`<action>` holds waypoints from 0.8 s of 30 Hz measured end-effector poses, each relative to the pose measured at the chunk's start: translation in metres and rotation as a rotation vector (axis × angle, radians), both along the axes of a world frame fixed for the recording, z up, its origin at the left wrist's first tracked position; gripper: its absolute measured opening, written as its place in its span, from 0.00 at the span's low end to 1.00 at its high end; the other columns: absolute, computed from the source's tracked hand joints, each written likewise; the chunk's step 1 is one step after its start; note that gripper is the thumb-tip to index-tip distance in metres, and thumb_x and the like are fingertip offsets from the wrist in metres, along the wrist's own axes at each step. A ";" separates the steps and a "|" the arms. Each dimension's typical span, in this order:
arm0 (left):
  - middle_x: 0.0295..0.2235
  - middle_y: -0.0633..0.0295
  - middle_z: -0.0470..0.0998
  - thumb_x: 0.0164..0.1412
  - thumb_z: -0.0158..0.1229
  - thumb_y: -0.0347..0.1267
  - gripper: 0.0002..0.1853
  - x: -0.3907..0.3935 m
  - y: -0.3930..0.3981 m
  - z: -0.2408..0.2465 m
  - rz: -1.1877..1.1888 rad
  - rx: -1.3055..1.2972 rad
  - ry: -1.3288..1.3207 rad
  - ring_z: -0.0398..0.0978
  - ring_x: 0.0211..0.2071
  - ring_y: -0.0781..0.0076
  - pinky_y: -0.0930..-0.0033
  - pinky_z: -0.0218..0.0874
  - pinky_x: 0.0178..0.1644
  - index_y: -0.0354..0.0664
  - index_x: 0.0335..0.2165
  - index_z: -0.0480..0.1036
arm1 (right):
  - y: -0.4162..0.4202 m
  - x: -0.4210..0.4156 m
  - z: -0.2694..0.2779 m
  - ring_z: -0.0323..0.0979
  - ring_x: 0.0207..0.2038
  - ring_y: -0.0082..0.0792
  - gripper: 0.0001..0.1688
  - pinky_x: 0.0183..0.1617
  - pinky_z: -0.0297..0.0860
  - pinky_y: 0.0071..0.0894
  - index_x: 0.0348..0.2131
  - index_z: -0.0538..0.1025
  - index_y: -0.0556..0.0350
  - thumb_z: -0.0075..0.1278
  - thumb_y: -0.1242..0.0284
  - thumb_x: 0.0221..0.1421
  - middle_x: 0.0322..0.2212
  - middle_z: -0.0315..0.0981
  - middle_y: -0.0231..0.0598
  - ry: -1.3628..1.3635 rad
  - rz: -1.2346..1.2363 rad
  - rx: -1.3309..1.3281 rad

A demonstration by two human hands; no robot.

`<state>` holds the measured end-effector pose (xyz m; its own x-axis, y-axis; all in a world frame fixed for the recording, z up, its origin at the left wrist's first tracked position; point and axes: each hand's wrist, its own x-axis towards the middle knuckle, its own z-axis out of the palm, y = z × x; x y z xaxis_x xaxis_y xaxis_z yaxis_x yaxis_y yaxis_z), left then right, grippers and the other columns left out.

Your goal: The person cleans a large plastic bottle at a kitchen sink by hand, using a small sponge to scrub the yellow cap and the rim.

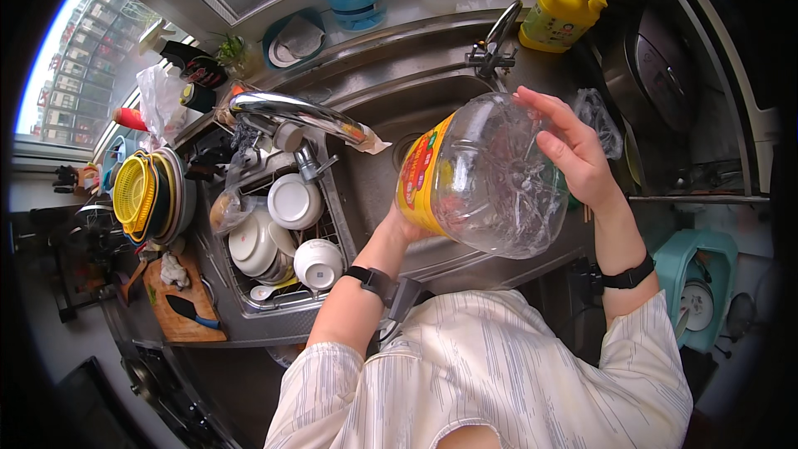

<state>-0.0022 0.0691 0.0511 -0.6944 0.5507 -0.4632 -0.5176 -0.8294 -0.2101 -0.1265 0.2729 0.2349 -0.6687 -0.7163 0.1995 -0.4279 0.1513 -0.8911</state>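
A large clear plastic bottle (499,187) with a yellow and red label is tilted over the steel sink basin (374,193), its ridged base towards me. My left hand (408,224) grips it from below at the label end, the fingers mostly hidden behind the bottle. Against the base end on the right lies my right hand (576,156), thumb and fingers on the plastic. The bottle's neck is out of sight. A chrome faucet (299,109) reaches over the basin from the left, and a second faucet (492,53) stands behind the bottle.
Left of the basin, a dish rack (340,224) holds upturned white bowls (296,199). A cleaver (187,312) lies on a wooden cutting board (168,290). Stacked colanders (134,193) stand farther left. A yellow jug (558,19) sits at back right, a teal bin (701,243) at lower right.
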 end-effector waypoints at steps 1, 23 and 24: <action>0.45 0.52 0.73 0.55 0.44 0.63 0.36 -0.001 0.003 0.009 -0.017 -0.088 -0.031 0.73 0.41 0.47 0.32 0.64 0.41 0.51 0.51 0.67 | 0.001 0.000 0.000 0.61 0.51 0.30 0.28 0.56 0.56 0.27 0.56 0.66 0.56 0.43 0.76 0.54 0.51 0.67 0.37 0.001 -0.002 -0.004; 0.48 0.55 0.73 0.61 0.41 0.53 0.29 0.009 -0.027 -0.007 0.381 -0.240 -0.025 0.71 0.48 0.57 0.49 0.62 0.52 0.44 0.50 0.68 | 0.023 -0.006 -0.059 0.59 0.58 0.34 0.32 0.60 0.55 0.28 0.55 0.64 0.61 0.34 0.87 0.49 0.54 0.62 0.41 -0.282 -0.036 0.106; 0.48 0.56 0.73 0.59 0.43 0.56 0.31 0.014 -0.036 -0.019 0.398 -0.287 0.002 0.69 0.50 0.57 0.48 0.59 0.54 0.46 0.50 0.68 | 0.027 -0.007 -0.077 0.58 0.59 0.36 0.34 0.63 0.53 0.28 0.55 0.63 0.62 0.33 0.88 0.47 0.54 0.61 0.43 -0.338 -0.032 0.105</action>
